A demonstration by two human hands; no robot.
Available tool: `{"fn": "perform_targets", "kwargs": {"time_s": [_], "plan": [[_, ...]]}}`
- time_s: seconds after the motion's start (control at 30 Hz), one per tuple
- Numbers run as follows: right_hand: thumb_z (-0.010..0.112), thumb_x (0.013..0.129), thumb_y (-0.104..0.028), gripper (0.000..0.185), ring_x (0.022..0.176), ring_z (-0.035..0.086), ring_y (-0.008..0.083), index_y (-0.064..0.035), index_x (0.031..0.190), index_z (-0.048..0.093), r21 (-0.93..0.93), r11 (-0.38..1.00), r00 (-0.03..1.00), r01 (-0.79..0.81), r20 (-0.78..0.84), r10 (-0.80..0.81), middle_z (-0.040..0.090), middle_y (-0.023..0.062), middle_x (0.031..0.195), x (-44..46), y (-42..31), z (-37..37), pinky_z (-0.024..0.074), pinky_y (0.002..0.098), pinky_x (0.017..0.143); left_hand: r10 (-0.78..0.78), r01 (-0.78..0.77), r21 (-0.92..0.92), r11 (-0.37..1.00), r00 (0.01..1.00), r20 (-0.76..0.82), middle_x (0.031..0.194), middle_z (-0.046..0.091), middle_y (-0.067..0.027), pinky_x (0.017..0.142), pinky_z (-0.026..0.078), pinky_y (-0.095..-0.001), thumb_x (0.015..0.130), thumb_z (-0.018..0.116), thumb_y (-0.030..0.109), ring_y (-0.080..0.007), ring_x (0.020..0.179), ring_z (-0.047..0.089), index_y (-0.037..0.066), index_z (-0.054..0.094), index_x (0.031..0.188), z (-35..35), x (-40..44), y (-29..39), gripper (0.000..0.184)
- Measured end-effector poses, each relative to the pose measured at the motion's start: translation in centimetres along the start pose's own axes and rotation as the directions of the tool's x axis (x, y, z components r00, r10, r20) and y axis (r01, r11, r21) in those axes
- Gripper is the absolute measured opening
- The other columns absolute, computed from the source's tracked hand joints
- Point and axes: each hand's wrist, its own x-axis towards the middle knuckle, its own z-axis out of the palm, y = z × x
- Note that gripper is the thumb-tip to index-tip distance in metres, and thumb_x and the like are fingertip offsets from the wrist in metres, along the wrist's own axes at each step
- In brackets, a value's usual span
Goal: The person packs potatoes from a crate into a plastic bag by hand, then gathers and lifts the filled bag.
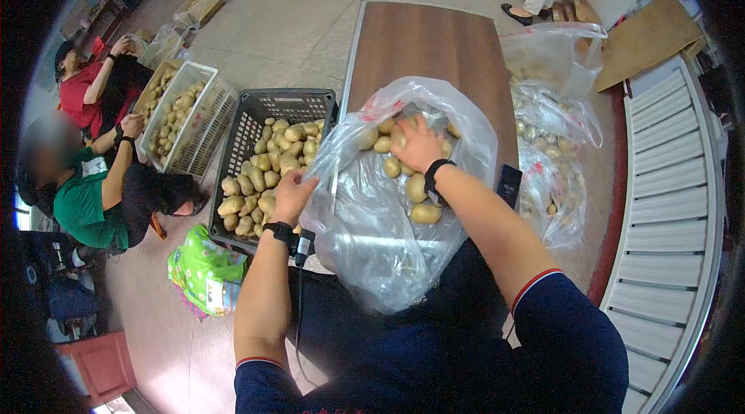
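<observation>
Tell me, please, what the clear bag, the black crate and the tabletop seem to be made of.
Clear bag: apparently thin, glossy plastic film, being see-through, wrinkled and bright with highlights. Black crate: probably moulded plastic, fairly dull, given its regular perforations. Tabletop: smooth, with brown wood grain; solid wood or laminate, I can't tell.

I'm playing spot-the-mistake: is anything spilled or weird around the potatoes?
Nothing stands out. The closest potatoes sit inside the black crate or the clear bag, with none loose on the tabletop. The bag looks crumpled, but that's just soft plastic, held by the left hand.
</observation>
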Motion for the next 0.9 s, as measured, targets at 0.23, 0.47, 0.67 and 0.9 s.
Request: {"fn": "perform_targets", "kwargs": {"time_s": [0.23,0.47,0.67,0.9], "plan": [[0.062,0.079,-0.040,0.055,0.116,0.049,0.0366,-0.0188,0.129,0.053,-0.017,0.950,0.940,0.311,-0.144,-0.310,0.039,0.0134,0.134,-4.3,-0.7,0.4,0.0319,0.0573,0.099,0.009,-0.007,0.046,0.999,0.999,-0.044,0.099,0.064,-0.0071,0.079,0.048,-0.0285,0.083,0.069,0.018,-0.0151,0.086,0.059,-0.002,0.057,0.109,-0.1,0.2,-0.5,0.035],[0.050,0.089,-0.037,0.056,0.123,0.048,0.0379,-0.0021,0.133,0.045,0.391,0.915,0.995,-0.101,0.054,0.087,0.051,0.0245,0.131,-1.7,3.6,-3.9,0.0317,0.0444,0.108,0.038,-0.040,-0.012,0.999,0.995,-0.090,0.094,0.063,-0.0070,0.080,0.046,-0.0287,0.078,0.074,0.021,-0.0156,0.085,0.059,-0.003,0.061,0.102,-0.6,0.0,-1.5,0.037],[0.036,0.095,-0.038,0.057,0.126,0.046,0.0388,0.0028,0.134,0.045,0.221,0.971,0.928,-0.086,0.372,-0.002,0.051,0.0260,0.133,-3.3,2.7,-11.5,0.0322,0.0434,0.108,-0.002,0.001,-0.017,1.000,0.996,-0.090,0.094,0.064,-0.0076,0.076,0.047,-0.0289,0.078,0.074,0.021,-0.0160,0.084,0.059,-0.003,0.060,0.103,-0.7,-0.5,-0.6,0.038],[0.043,0.092,-0.035,0.058,0.126,0.046,0.0391,0.0013,0.137,0.041,0.142,0.986,0.923,-0.093,0.383,0.032,0.051,0.0274,0.131,-3.2,3.2,-10.3,0.0338,0.0424,0.107,0.016,-0.012,0.035,0.999,0.993,-0.120,0.094,0.063,-0.0084,0.077,0.047,-0.0291,0.078,0.075,0.024,-0.0172,0.085,0.059,-0.003,0.059,0.107,-1.0,-0.8,-0.5,0.043]]}}
